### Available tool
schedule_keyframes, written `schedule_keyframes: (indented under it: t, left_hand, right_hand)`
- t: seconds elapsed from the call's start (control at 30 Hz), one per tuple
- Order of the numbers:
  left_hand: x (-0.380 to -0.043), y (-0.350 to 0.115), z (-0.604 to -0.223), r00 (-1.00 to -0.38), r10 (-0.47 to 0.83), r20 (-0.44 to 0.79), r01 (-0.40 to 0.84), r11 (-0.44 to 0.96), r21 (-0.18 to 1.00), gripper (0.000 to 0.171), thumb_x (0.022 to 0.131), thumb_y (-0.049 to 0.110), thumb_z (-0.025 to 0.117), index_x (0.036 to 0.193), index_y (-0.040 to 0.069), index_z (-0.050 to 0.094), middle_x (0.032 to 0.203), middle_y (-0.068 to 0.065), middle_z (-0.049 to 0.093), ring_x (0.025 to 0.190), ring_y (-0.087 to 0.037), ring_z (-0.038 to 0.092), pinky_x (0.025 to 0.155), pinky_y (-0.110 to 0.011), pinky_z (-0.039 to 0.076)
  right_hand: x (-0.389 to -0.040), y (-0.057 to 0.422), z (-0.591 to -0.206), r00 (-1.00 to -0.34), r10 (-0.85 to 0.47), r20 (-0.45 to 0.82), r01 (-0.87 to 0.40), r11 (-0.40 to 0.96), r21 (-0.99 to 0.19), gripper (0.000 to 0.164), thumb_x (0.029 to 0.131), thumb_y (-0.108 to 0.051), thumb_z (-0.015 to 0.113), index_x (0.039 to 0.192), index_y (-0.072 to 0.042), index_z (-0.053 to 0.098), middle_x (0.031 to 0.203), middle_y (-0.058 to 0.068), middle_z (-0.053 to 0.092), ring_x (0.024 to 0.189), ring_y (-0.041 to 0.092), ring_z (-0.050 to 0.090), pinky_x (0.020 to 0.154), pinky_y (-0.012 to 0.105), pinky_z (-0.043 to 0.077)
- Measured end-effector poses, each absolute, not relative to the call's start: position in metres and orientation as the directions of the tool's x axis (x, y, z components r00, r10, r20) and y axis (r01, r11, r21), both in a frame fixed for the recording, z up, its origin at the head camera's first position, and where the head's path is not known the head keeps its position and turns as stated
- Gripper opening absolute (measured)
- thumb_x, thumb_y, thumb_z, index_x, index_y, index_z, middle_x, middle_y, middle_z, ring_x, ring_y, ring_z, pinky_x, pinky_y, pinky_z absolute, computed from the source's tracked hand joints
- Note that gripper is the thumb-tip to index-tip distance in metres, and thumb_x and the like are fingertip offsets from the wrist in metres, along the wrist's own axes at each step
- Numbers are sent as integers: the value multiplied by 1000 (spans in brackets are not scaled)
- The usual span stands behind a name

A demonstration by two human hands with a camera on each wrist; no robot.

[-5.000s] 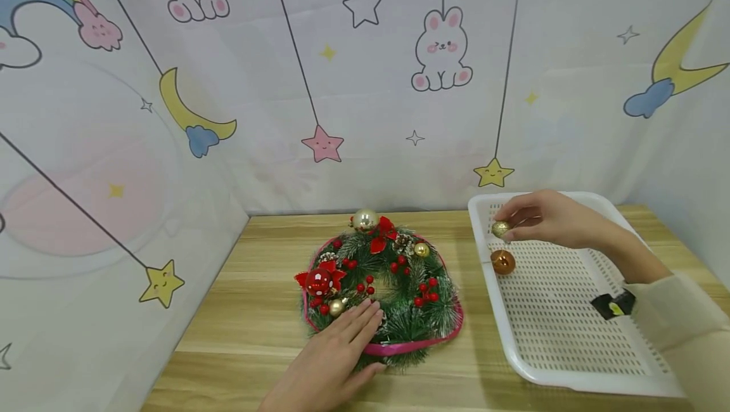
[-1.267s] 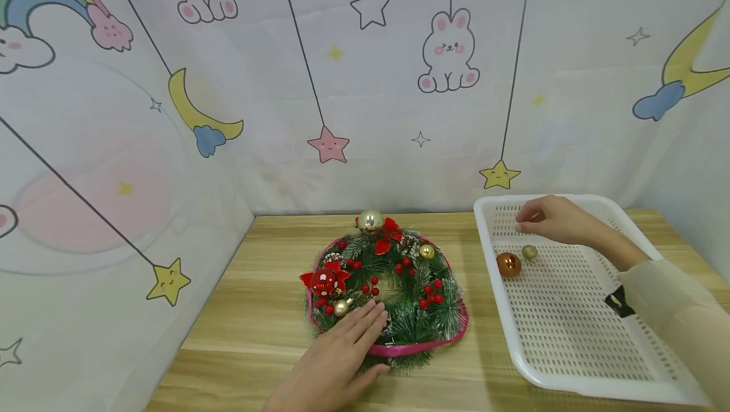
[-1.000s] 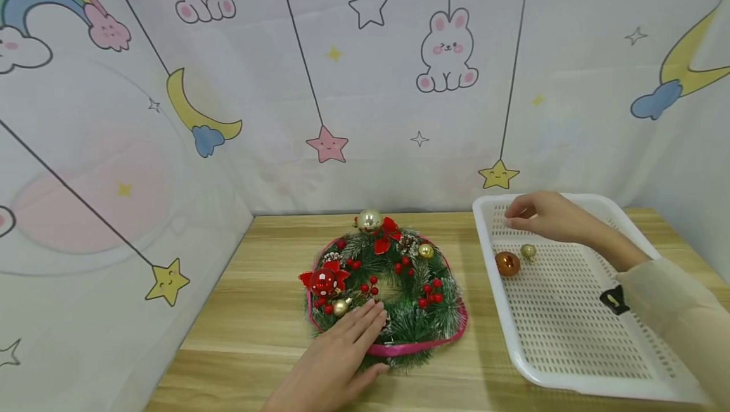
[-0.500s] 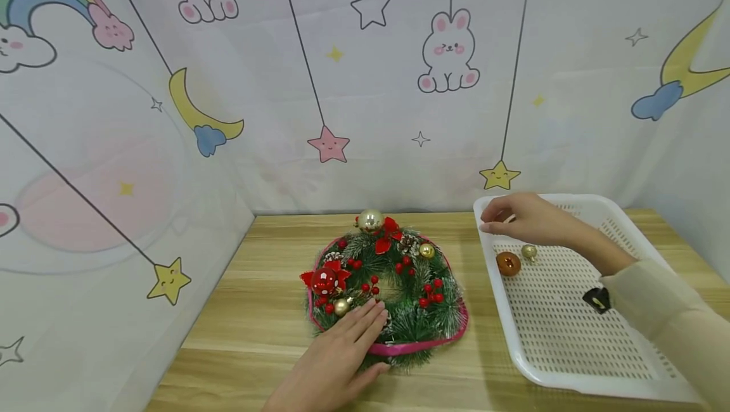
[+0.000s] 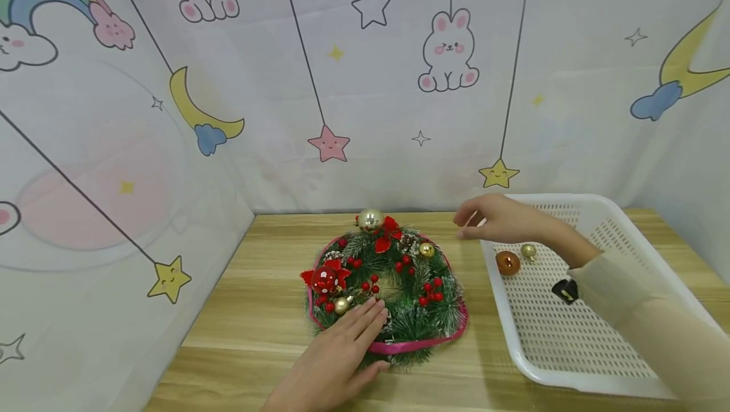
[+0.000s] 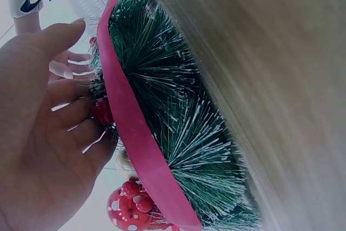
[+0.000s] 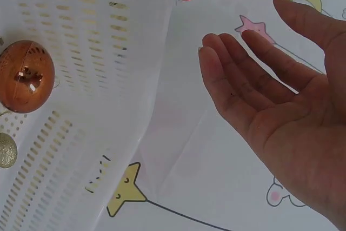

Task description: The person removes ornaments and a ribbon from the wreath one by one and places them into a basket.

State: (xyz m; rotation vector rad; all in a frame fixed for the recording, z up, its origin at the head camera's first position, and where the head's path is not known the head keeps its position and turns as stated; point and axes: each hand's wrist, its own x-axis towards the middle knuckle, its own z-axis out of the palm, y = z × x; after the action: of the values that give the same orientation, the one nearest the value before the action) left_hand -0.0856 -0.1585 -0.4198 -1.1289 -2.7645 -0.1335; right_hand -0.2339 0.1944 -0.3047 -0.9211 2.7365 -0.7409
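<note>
My left hand rests on the near-left part of a green Christmas wreath, its fingers straight over the needles. A pink ribbon runs around the wreath's edge. On the wreath sit a red ball with white dots, a large pale gold ball, smaller gold balls, red berries and pinecones. My right hand hovers over the basket's left rim, fingers loosely bent; the right wrist view shows its palm bare. In the white basket lie a copper ball and a small glittery gold ball.
The wooden table carries the wreath in the middle and the basket at the right. A printed curtain with stars and rabbits stands behind and along the sides.
The small gold ball, earlier pinched in my right hand, now lies in the basket beside the copper ball. My right hand has moved left, toward the wreath. The left hand stays on the wreath.
</note>
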Motion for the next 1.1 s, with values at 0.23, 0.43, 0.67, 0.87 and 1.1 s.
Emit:
schedule_keyframes:
  t: [0.23,0.43,0.67,0.87,1.1]
  left_hand:
    - [-86,-158,-419,-710,684,165,698,715,37,70,108,54,50,161,10,43,169,-7,41,160,-23,37,125,-43,44]
    - [-86,-159,-419,-713,683,159,696,717,44,70,108,55,49,162,11,43,170,-6,41,160,-23,37,124,-43,44]
    - [-86,-159,-419,-722,677,143,689,722,62,70,109,56,47,162,12,42,170,-4,40,160,-22,37,125,-44,44]
    - [-86,-159,-418,-726,675,133,686,724,71,70,109,56,48,163,12,41,171,-5,39,160,-22,36,125,-44,43]
    - [-86,-159,-418,-725,675,135,687,724,65,70,109,57,46,163,12,41,171,-5,40,160,-22,36,125,-43,43]
  right_hand:
    - [-238,176,-305,-765,-638,-82,-497,667,-555,41,100,-29,73,129,-1,69,128,16,72,112,27,75,93,40,64]
    - [-241,161,-308,-734,-667,-126,-491,650,-579,39,99,-28,74,128,-2,69,129,19,70,113,29,75,92,39,64]
    - [-247,145,-313,-711,-685,-159,-501,651,-570,36,97,-30,76,123,-5,73,126,14,74,108,23,75,90,38,64]
    - [-250,135,-313,-698,-694,-175,-533,667,-521,38,97,-31,76,122,-2,73,122,12,75,107,25,74,91,40,63]
    - [-253,128,-312,-697,-683,-220,-543,702,-460,36,94,-29,79,119,-4,75,116,8,77,105,21,72,93,43,62]
